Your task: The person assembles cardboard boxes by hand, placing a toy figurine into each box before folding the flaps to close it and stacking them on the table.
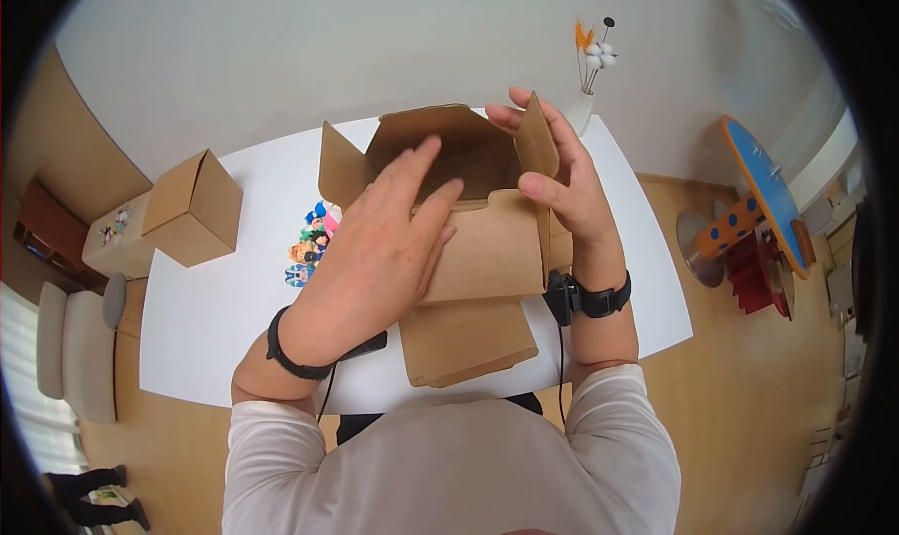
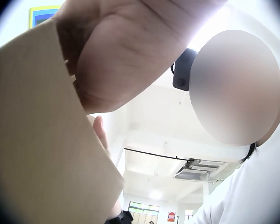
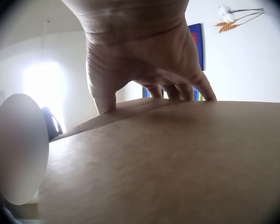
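Centrally, over the white desk [image 1: 215, 291], the left hand [image 1: 375, 245] is pressing flat, straight fingers against the open cardboard box [image 1: 487, 245]. The right hand [image 1: 562, 179] is pinching its side flap [image 1: 536, 146] between thumb and fingers.

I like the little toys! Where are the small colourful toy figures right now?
In the head view, the small colourful toy figures stand on the white table, left of the open brown cardboard box and beside the left hand.

Wearing a pale grey long-sleeved top [image 1: 449, 460], sleeves pushed up the forearms; carrying a thin black wristband [image 1: 286, 355] on the left wrist, a black strap-mounted camera unit [image 1: 590, 299] trailing a black cable [image 1: 561, 366] on the right.
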The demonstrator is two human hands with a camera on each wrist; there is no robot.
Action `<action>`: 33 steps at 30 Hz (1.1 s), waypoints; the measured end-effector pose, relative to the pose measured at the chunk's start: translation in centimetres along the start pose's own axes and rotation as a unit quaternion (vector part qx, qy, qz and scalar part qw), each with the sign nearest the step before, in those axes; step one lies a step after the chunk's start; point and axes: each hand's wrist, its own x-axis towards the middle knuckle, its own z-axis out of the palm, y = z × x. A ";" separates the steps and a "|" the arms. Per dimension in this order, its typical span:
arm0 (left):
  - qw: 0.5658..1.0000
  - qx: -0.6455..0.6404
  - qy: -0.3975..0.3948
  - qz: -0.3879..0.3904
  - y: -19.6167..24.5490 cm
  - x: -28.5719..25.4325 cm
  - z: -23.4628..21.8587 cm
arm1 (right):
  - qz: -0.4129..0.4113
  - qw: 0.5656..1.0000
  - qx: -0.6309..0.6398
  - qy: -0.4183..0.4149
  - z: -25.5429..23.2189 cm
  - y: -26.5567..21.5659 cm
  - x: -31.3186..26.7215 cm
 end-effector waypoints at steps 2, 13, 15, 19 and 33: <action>1.000 -0.009 0.004 -0.006 0.1 0.6 0.1 | -0.018 0.999 -0.023 -0.018 -0.2 0.2 0.0; 0.996 -0.024 -0.044 -0.069 -0.2 1.8 0.9 | 0.045 0.997 -0.056 -0.022 0.3 0.4 0.2; 0.998 -0.017 -0.021 -0.063 -0.3 1.7 1.0 | 0.041 0.998 -0.050 -0.023 0.5 0.6 0.2; 1.000 0.011 0.010 0.005 -0.8 0.6 0.5 | 0.021 0.998 -0.053 -0.022 0.4 0.7 0.1; 0.926 -0.289 0.184 -0.160 -6.1 -1.1 4.0 | -0.028 0.991 -0.086 0.099 0.3 3.6 0.3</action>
